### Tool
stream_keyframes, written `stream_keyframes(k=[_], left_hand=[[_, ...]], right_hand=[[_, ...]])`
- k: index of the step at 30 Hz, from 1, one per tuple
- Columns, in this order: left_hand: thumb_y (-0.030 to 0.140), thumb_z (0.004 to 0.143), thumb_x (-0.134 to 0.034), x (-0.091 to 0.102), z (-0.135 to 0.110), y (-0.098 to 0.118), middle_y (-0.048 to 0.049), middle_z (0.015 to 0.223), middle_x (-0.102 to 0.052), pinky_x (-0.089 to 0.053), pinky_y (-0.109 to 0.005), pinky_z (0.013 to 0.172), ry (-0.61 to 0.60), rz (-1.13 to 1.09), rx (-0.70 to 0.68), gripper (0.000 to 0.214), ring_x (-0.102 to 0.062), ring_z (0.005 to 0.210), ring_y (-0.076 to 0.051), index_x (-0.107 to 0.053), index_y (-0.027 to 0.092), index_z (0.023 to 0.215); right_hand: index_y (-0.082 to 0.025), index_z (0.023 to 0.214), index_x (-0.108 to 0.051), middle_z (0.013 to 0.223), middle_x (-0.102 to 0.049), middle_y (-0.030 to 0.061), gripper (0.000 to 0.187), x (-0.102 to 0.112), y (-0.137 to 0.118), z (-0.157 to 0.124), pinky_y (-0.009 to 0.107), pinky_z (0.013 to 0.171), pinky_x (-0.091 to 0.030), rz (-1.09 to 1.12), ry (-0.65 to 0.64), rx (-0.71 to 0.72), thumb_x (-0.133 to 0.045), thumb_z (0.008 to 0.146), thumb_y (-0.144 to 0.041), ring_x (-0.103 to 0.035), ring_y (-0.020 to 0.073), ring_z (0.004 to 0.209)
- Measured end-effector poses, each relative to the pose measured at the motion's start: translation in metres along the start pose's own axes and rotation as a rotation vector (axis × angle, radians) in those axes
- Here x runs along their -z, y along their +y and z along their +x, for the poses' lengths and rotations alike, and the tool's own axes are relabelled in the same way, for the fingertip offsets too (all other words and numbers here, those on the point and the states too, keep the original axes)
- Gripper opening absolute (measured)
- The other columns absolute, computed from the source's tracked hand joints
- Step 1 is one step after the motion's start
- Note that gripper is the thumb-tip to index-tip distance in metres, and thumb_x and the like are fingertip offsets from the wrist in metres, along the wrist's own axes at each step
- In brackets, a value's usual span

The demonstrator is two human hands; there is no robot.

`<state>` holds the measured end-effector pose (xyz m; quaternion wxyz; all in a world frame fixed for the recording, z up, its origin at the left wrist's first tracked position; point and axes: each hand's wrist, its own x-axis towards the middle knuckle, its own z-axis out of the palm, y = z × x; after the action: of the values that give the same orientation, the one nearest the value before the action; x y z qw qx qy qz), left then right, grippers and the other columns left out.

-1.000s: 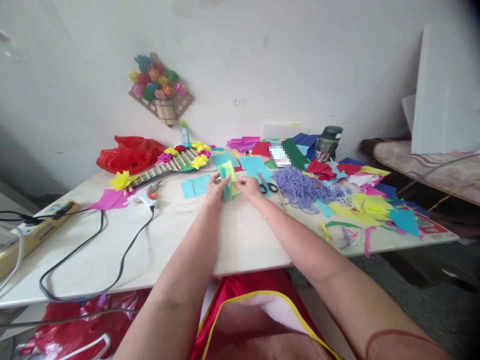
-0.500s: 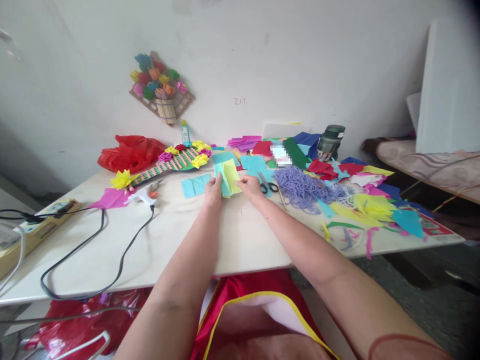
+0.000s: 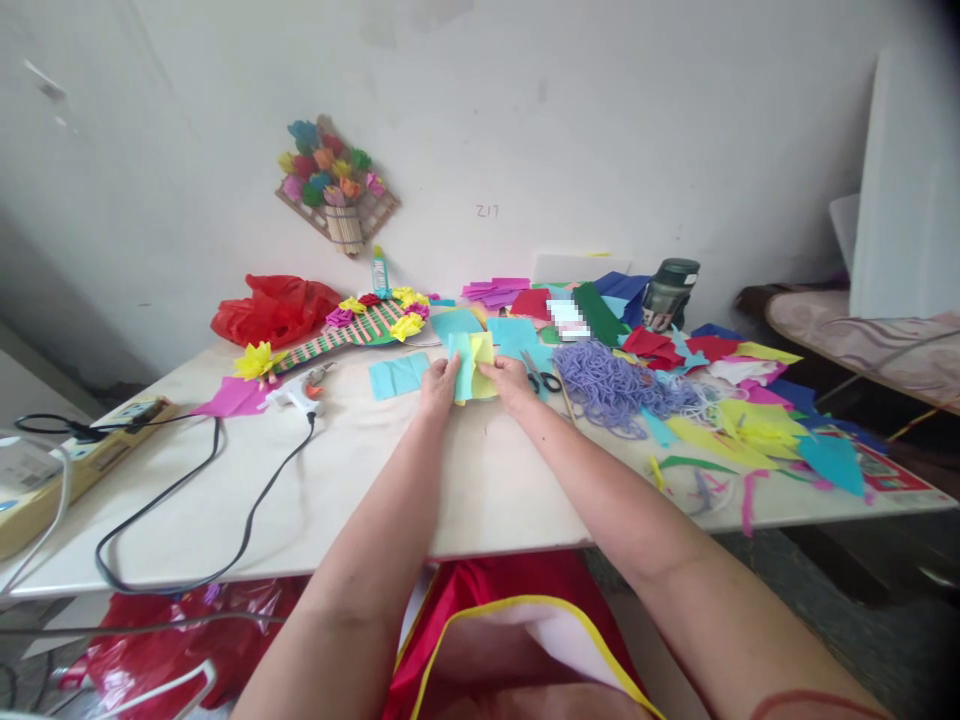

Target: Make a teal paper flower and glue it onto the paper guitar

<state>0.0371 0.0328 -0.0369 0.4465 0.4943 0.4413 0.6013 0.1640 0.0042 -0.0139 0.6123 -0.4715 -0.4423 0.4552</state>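
Observation:
Between my hands, over the middle of the table, is a folded piece of yellow paper (image 3: 482,352) laid against light-blue paper (image 3: 460,368). My left hand (image 3: 441,382) is closed on the blue paper's left edge, thumb on top. The fingertips of my right hand (image 3: 504,378) pinch the yellow paper's right side. Another creased light-blue sheet (image 3: 398,375) lies just left of my left hand. Black-handled scissors (image 3: 541,376) rest on blue paper to the right of my right hand.
A flower-covered paper guitar (image 3: 345,335), a white glue gun (image 3: 298,392) and its black cord are on the left, near a power strip (image 3: 112,455). Purple yarn (image 3: 607,385), paper scraps (image 3: 757,425) and a dark bottle (image 3: 670,295) are on the right. A glue bottle (image 3: 379,270) stands behind.
The camera view has shifted slightly, so everything sits a little further right and lower. The yellow paper, opened out wider before, now looks more folded over, with my right fingers pinching it.

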Motion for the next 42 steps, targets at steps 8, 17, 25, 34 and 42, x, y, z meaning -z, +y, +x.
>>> stream_keyframes(k=[8, 17, 25, 34, 42], left_hand=[[0.041, 0.057, -0.078, 0.002, -0.007, 0.01, 0.0004, 0.062, -0.06, -0.04, -0.023, 0.048, -0.081, -0.042, 0.113, 0.045, -0.054, 0.05, -0.012, -0.059, 0.017, 0.09], [0.043, 0.056, -0.08, -0.001, -0.012, 0.025, -0.0087, 0.09, -0.065, -0.043, -0.025, 0.062, -0.057, 0.038, 0.041, 0.061, -0.061, 0.071, -0.017, -0.059, 0.017, 0.107], [0.012, 0.048, -0.072, 0.002, -0.003, 0.017, -0.001, 0.055, -0.056, -0.04, -0.026, 0.058, 0.044, 0.328, -0.017, 0.019, -0.057, 0.066, -0.019, -0.059, 0.019, 0.059], [0.029, 0.048, -0.081, 0.01, -0.004, 0.016, -0.0022, 0.06, -0.062, -0.042, -0.025, 0.05, 0.104, -0.205, 0.241, 0.033, -0.058, 0.054, -0.015, -0.06, 0.016, 0.069], [0.047, 0.064, -0.07, 0.014, 0.002, 0.016, 0.0043, 0.045, -0.045, -0.031, -0.021, 0.036, 0.145, -0.008, 0.099, 0.035, -0.04, 0.035, -0.008, -0.051, 0.017, 0.059]], right_hand=[[-0.019, 0.053, -0.052, 0.046, -0.046, -0.0046, 0.022, 0.008, 0.005, 0.01, 0.026, 0.052, -0.041, -0.139, 0.111, 0.074, -0.062, 0.058, -0.038, -0.052, 0.0148, 0.055], [-0.02, 0.05, -0.049, 0.045, -0.043, -0.0052, 0.022, 0.011, 0.006, 0.013, 0.023, 0.049, -0.034, -0.293, 0.147, 0.169, -0.059, 0.061, -0.036, -0.045, 0.0119, 0.053], [-0.02, 0.049, -0.046, 0.047, -0.04, -0.0052, 0.024, 0.012, 0.008, 0.014, 0.022, 0.048, -0.033, -0.321, 0.142, 0.221, -0.058, 0.061, -0.037, -0.043, 0.0113, 0.054], [-0.018, 0.049, -0.05, 0.047, -0.045, -0.0059, 0.02, 0.013, 0.008, 0.015, 0.023, 0.05, -0.037, -0.163, 0.142, 0.167, -0.062, 0.055, -0.033, -0.045, 0.0109, 0.052], [-0.017, 0.052, -0.054, 0.048, -0.052, -0.0048, 0.02, 0.011, 0.007, 0.012, 0.026, 0.054, -0.043, -0.032, 0.125, 0.123, -0.068, 0.053, -0.032, -0.051, 0.0128, 0.054]])
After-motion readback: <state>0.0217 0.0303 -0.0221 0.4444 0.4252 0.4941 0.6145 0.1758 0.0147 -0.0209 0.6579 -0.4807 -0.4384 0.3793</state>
